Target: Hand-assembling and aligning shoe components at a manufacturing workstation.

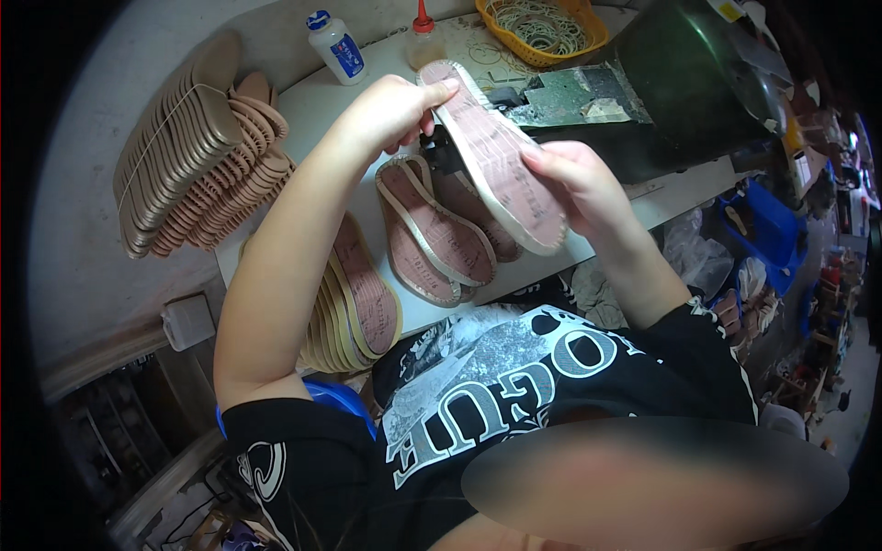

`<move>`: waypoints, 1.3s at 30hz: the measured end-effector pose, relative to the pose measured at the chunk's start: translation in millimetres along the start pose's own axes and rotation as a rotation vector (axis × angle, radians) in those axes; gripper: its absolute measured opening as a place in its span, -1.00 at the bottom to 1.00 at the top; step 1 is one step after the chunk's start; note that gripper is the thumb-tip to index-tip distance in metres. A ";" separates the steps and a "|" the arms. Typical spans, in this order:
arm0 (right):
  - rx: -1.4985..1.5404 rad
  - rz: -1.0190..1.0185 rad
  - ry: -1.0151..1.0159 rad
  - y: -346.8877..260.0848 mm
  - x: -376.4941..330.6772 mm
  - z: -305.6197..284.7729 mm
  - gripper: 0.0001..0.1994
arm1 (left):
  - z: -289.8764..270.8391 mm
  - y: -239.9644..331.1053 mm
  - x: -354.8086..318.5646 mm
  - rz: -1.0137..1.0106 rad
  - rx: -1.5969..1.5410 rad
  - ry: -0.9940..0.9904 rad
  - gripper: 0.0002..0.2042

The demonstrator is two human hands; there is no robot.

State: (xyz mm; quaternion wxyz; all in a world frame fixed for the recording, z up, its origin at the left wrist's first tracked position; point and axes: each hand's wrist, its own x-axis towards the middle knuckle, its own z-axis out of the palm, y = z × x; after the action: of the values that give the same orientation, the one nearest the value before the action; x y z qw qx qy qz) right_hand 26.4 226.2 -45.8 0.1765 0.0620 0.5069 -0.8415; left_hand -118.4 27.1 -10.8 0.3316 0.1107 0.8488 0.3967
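Head view: we pinch the insole [496, 156] in both hands, left hand [390, 110] at 11 o'clock, right hand [574, 179] at 3 (inspection step, we judge); next, setting it on the bench [322, 110] pile.

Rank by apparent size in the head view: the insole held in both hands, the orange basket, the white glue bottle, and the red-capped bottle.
1. Insole, though it is nearest the camera.
2. Orange basket, partly cut off by the frame edge.
3. White glue bottle.
4. Red-capped bottle, partly hidden behind the insole.
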 end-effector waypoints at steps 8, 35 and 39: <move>-0.496 -0.244 -0.133 21.4 -21.4 70.0 -0.72 | 28.6 -38.1 -55.3 0.267 -0.640 0.178 -0.74; -0.264 -0.470 -0.187 34.0 -55.1 99.9 -0.65 | 89.7 -79.5 -161.3 0.380 -0.866 -0.139 -0.69; -0.298 -0.311 -0.117 40.9 -39.0 92.8 -0.65 | 93.8 -82.9 -154.7 0.345 -0.900 0.156 -0.72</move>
State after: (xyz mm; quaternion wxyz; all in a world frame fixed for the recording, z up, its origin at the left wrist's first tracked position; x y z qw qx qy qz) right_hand 84.3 136.8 -24.4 0.0809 -0.0926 0.6181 -0.7764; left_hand 65.7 -41.1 -42.9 0.2113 0.0655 0.5847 0.7805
